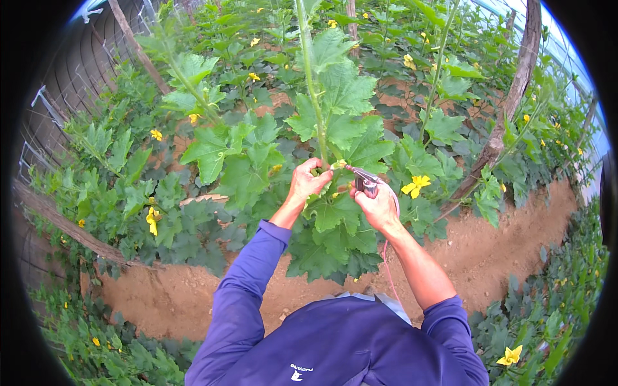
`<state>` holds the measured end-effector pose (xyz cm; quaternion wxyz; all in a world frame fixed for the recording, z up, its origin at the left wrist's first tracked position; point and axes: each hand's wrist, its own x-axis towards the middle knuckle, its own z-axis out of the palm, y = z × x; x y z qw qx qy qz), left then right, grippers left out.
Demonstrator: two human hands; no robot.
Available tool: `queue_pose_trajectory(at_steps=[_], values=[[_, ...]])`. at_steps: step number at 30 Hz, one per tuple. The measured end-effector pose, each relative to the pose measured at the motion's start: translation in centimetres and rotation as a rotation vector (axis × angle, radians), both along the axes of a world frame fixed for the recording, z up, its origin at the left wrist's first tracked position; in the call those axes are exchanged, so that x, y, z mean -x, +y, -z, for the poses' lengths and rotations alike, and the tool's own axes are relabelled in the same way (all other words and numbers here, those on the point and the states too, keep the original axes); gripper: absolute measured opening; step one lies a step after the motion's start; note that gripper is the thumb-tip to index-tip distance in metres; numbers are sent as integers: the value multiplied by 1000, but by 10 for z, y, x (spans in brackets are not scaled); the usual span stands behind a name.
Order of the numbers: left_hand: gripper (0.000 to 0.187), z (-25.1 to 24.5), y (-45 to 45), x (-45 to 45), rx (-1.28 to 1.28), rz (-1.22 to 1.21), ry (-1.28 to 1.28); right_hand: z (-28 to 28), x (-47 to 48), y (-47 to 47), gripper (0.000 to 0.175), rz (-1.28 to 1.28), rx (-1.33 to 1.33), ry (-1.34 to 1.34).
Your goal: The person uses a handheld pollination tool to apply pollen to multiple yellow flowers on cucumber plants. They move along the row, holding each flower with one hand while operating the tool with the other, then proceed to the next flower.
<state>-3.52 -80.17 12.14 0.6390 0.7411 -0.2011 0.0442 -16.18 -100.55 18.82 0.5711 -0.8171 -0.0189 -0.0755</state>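
Note:
My left hand is at the stem of a tall leafy vine, thumb and fingers closed around a small pale green part, perhaps a bud, beside the stem. My right hand grips a dark and silver handheld tool with a narrow reddish tip. That tip points left, close to my left fingertips, at a small pale yellow-green flower or bud. A pink cord or tube hangs down from the tool past my right forearm. Large green leaves spread below both hands.
Rough wooden posts lean at the right and left. More vines with yellow flowers stand around and behind. A strip of bare brown soil runs in front of my body, with low plants at the lower right. Plastic sheeting borders the upper right.

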Motion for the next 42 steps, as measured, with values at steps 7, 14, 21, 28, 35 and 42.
queue_pose_trajectory(at_steps=[7,14,21,28,35,42], values=[[14,-7,-2,6,-27,-8,115,-4,11,9,30,97,254,-51],[20,-1,-10,6,-22,-105,39,7,-3,24,22,161,522,-381],[22,3,-9,7,-68,-167,-16,19,-1,32,23,110,575,-437],[18,2,-5,6,-12,-70,58,24,8,25,27,74,224,-132],[13,-12,-4,9,29,66,205,33,5,20,30,58,104,-19],[15,-19,1,4,63,163,266,55,-12,6,34,-70,-531,276]])
